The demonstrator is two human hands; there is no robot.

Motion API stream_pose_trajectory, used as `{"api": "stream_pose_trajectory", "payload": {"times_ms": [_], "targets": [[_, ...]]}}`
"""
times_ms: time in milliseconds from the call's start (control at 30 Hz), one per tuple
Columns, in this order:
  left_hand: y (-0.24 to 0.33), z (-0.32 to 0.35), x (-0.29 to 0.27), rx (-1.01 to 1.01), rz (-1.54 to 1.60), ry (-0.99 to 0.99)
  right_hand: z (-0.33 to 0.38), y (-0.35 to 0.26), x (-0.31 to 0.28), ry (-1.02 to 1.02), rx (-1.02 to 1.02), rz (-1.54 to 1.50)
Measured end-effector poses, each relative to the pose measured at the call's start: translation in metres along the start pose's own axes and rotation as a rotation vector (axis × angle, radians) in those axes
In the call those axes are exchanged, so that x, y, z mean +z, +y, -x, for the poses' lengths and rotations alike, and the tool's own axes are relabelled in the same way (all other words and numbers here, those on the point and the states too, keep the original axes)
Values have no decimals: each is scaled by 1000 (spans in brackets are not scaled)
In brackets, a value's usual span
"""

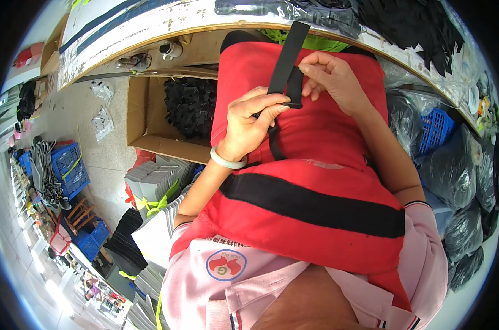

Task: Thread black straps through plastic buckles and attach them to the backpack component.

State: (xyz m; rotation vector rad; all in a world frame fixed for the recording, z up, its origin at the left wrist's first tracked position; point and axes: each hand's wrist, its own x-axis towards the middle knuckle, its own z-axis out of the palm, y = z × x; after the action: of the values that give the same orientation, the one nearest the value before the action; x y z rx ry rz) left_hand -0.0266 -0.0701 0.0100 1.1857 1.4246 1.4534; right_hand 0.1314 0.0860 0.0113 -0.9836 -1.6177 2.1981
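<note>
One black strap point(287, 61) rises above the red apron point(310, 135) in the head view, pinched by the left hand point(249, 115) near a dark buckle point(294, 105). Also above the apron, the right hand point(336, 81) is half-curled at the strap's folded part; whether it grips, I cannot tell. A loose left pinch could let the strap slip.

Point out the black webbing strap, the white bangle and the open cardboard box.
Black webbing strap point(289, 58): head view, middle of its raised length.
White bangle point(227, 162): head view, visible front of its band.
Open cardboard box point(138, 109): head view, its left wall.
</note>
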Motion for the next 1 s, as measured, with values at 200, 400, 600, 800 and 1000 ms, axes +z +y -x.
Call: {"api": "stream_pose_trajectory", "payload": {"times_ms": [200, 400, 600, 800, 1000], "targets": [[-1, 1, 1, 12, -33, 11, -1, -4, 3, 9, -15, -26], [-7, 8, 1, -104, 134, 155, -9, -3, 2, 89, -132, 62], [-29, 33, -15, -341, 504, 348, -26, -64, 73, -62, -313, -57], [-26, 32, -14, -214, 511, 271, -57, -20, 61, 121, -221, 269], [-20, 18, -14, -348, 680, 215, -51, -21, 22, -214, 55, -49]]}}
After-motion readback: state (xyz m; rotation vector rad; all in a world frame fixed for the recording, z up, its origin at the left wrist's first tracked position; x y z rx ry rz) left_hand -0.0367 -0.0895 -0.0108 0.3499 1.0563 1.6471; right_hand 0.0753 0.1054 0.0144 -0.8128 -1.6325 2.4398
